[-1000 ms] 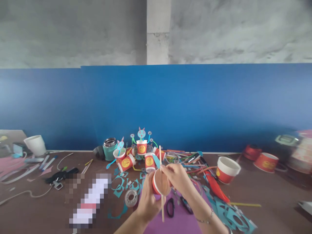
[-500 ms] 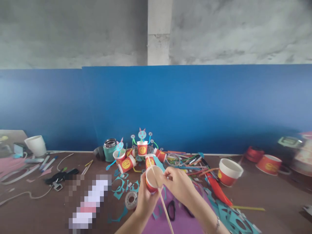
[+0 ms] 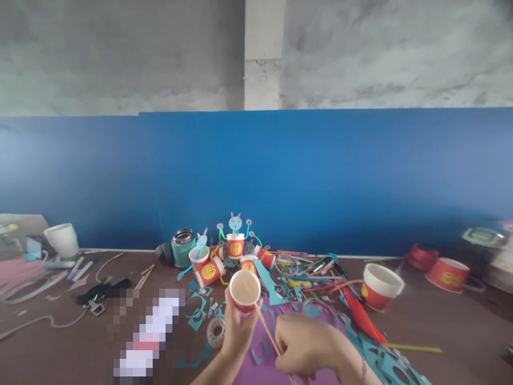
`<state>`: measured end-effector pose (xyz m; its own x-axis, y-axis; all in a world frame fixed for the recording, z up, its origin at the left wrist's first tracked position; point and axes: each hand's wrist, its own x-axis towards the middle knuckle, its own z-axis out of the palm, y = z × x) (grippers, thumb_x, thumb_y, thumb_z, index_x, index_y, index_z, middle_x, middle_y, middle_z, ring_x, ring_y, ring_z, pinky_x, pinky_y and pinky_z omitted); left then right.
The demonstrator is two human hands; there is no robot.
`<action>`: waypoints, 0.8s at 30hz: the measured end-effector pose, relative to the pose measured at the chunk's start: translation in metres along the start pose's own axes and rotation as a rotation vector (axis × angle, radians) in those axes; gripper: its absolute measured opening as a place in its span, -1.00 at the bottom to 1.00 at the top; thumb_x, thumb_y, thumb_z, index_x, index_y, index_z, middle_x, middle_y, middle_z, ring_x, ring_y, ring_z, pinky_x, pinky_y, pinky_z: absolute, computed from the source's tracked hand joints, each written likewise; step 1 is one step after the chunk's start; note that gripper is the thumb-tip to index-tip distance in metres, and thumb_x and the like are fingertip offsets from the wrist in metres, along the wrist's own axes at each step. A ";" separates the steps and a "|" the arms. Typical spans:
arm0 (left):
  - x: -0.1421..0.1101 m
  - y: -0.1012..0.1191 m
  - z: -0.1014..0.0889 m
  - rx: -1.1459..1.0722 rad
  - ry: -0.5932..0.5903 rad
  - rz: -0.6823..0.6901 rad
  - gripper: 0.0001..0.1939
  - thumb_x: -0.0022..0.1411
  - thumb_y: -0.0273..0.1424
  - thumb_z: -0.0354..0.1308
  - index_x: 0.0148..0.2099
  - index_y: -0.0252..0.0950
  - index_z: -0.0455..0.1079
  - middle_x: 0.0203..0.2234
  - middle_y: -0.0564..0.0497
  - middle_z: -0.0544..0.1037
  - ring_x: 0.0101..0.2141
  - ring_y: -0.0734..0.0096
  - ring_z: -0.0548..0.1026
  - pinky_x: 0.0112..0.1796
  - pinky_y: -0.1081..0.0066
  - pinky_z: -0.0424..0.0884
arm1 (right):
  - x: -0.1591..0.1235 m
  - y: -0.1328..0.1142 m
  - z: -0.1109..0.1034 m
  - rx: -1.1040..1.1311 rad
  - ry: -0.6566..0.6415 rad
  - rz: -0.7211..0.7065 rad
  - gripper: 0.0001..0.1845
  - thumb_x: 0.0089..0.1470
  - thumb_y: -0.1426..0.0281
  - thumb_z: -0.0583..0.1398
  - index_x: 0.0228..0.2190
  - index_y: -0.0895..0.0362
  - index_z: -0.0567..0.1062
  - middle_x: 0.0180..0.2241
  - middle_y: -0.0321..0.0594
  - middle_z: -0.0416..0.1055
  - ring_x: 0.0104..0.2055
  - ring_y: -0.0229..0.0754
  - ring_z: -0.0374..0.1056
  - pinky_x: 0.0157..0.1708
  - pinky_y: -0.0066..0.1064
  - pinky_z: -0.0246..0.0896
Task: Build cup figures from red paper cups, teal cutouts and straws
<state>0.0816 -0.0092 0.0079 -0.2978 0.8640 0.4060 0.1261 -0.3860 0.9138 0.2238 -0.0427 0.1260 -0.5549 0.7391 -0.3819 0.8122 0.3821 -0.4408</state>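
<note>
My left hand [image 3: 239, 327] is wrapped around a red paper cup [image 3: 245, 289] with a white rim, its pale round face turned up toward me. A thin wooden stick [image 3: 266, 329], like a chopstick, slants from the cup's lower right edge down to my right hand [image 3: 306, 342]. That hand is closed on the stick, knuckles up, its fingertips partly hidden. Whether the stick pierces the cup or only touches it, I cannot tell. Beneath both hands lies a purple sheet [image 3: 250, 369] with teal paper scraps [image 3: 260, 353] on it.
Behind the cup stand decorated cups, one with a blue cat-like face [image 3: 235, 222]. A teal thermos [image 3: 183, 251] and a tape roll [image 3: 216, 331] are to the left. Rightward lie pens and pipe cleaners [image 3: 316, 267], a white-and-red cup [image 3: 380, 286] and cut teal sheets [image 3: 387, 358].
The stick has swung from upright across the cup's face to slanting down right. My right hand has left the cup and moved lower right along the stick; the left hand shifted left with the cup.
</note>
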 end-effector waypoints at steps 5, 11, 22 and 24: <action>0.002 -0.001 -0.002 -0.042 -0.022 -0.014 -0.40 0.06 -0.32 0.23 0.10 -0.25 0.07 -0.25 -0.05 0.46 -0.24 0.29 0.47 -0.15 0.31 0.36 | -0.007 0.000 -0.008 0.036 -0.070 0.035 -0.79 -0.34 0.52 0.02 -0.84 0.15 0.35 -0.83 -0.41 0.20 -0.72 -0.36 0.22 -0.70 -0.63 0.08; 0.002 0.006 -0.003 -0.102 -0.058 -0.068 -0.43 0.02 -0.36 0.25 0.06 -0.23 0.12 -0.30 0.00 0.46 -0.29 0.34 0.46 -0.18 0.33 0.36 | 0.001 0.003 -0.007 0.195 -0.004 0.051 -0.74 -0.18 0.44 0.04 -0.80 0.16 0.34 -0.80 -0.38 0.22 -0.76 -0.37 0.17 -0.74 -0.60 0.08; -0.002 0.005 0.000 -0.167 -0.148 -0.083 -0.52 0.02 -0.43 0.22 -0.01 -0.21 0.15 -0.34 0.07 0.45 -0.33 0.39 0.44 -0.25 0.41 0.36 | 0.006 0.002 -0.012 0.333 0.086 0.017 -0.64 -0.05 0.40 0.03 -0.79 0.16 0.33 -0.82 -0.38 0.20 -0.79 -0.40 0.10 -0.75 -0.61 0.01; -0.002 0.004 0.000 -0.170 -0.139 -0.075 -0.46 0.02 -0.43 0.22 0.04 -0.20 0.11 -0.31 0.06 0.45 -0.29 0.37 0.45 -0.22 0.40 0.35 | 0.005 0.002 -0.012 0.333 0.069 0.020 -0.64 -0.05 0.40 0.02 -0.79 0.16 0.34 -0.83 -0.38 0.19 -0.79 -0.40 0.10 -0.75 -0.61 0.03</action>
<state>0.0830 -0.0123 0.0112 -0.1659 0.9241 0.3444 -0.0566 -0.3576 0.9322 0.2248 -0.0315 0.1330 -0.5165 0.7850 -0.3420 0.7132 0.1733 -0.6793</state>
